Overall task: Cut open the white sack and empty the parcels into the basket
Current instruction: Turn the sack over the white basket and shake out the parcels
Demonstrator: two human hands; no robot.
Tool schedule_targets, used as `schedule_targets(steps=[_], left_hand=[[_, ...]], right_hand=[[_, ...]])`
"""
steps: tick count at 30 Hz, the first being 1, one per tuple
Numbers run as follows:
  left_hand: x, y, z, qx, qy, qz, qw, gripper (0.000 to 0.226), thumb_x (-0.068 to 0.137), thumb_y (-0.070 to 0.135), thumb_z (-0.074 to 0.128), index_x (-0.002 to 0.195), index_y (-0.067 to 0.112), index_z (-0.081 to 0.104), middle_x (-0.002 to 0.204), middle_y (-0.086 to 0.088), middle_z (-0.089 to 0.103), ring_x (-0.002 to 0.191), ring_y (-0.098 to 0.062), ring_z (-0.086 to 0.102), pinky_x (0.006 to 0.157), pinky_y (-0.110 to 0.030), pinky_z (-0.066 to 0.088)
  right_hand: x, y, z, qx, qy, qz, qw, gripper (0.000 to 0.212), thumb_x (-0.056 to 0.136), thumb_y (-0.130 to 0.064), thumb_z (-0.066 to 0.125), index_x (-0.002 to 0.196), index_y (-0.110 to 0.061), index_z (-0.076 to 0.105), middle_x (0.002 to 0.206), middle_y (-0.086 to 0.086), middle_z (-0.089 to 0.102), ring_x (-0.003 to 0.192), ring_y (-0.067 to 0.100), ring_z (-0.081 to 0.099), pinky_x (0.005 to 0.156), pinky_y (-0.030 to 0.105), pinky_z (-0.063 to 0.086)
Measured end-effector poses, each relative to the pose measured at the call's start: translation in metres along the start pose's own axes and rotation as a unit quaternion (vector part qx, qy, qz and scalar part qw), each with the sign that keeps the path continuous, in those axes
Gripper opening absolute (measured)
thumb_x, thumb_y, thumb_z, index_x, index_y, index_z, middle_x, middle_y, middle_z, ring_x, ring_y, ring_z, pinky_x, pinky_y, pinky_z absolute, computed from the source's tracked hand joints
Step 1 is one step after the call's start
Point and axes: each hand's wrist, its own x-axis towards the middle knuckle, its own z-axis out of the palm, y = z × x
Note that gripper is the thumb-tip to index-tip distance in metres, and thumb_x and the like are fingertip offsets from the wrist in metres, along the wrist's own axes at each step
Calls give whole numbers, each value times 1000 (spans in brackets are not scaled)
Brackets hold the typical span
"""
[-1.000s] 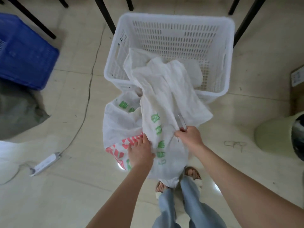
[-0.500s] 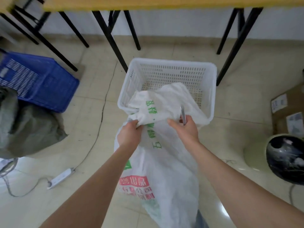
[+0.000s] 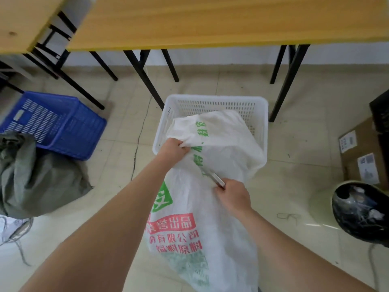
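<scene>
The white sack (image 3: 212, 207), printed in green and red, hangs in front of me with its far end draped into the white slatted basket (image 3: 214, 106) on the floor. My left hand (image 3: 171, 149) grips a bunch of sack fabric at the basket's near left rim. My right hand (image 3: 233, 196) is lower, against the sack's middle, and holds a thin metal blade (image 3: 214, 177) that points up and left across the fabric. No parcels are visible; the sack hides the basket's inside.
A blue crate (image 3: 54, 123) and a grey-green sack (image 3: 35, 175) lie at left. Black table legs (image 3: 145, 76) stand behind the basket under a yellow table (image 3: 210, 20). A cardboard box (image 3: 362, 154) and a dark helmet (image 3: 362, 211) are at right. A cable (image 3: 136, 148) runs along the floor.
The sack's far end has gone further into the basket. My left hand has moved forward to the basket rim, my right hand with the blade has dropped back to the sack's middle. The view tilted up.
</scene>
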Motion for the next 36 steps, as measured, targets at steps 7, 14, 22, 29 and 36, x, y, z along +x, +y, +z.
schedule_targets(steps=[7,14,22,29,36], left_hand=[[39,12,-33,-8,28,16,999,19,95,26,49,88,12,60,72,-5,51,67,-24,49,52,-27,36],[73,3,-50,-54,-6,46,997,42,86,13,55,127,6,53,126,-20,58,114,-38,56,93,-49,47],[53,-6,-76,55,-116,138,982,97,76,49,71,152,25,15,159,3,8,148,-20,8,120,-41,13],[11,-50,-58,256,-46,114,959,70,74,59,65,130,23,46,129,2,49,113,-22,54,94,-40,47],[38,-36,-47,113,44,93,988,20,92,35,54,90,18,62,98,-8,67,90,-31,62,70,-33,45]], right_hand=[[18,-37,-2,299,26,71,951,42,90,-10,54,54,-18,33,47,-3,34,45,14,32,44,25,25],[40,-99,-14,645,-3,191,740,32,95,-5,50,67,-16,42,41,-7,32,26,2,25,28,14,17],[81,-136,-39,750,59,220,621,29,95,-7,47,67,-14,42,38,-6,37,24,3,26,24,15,17],[110,-153,-56,784,101,241,563,35,97,-8,45,64,-15,37,39,-4,34,21,4,26,25,16,20],[125,-151,-75,464,156,232,841,18,96,-13,42,83,-9,53,66,8,55,40,13,50,34,17,30]])
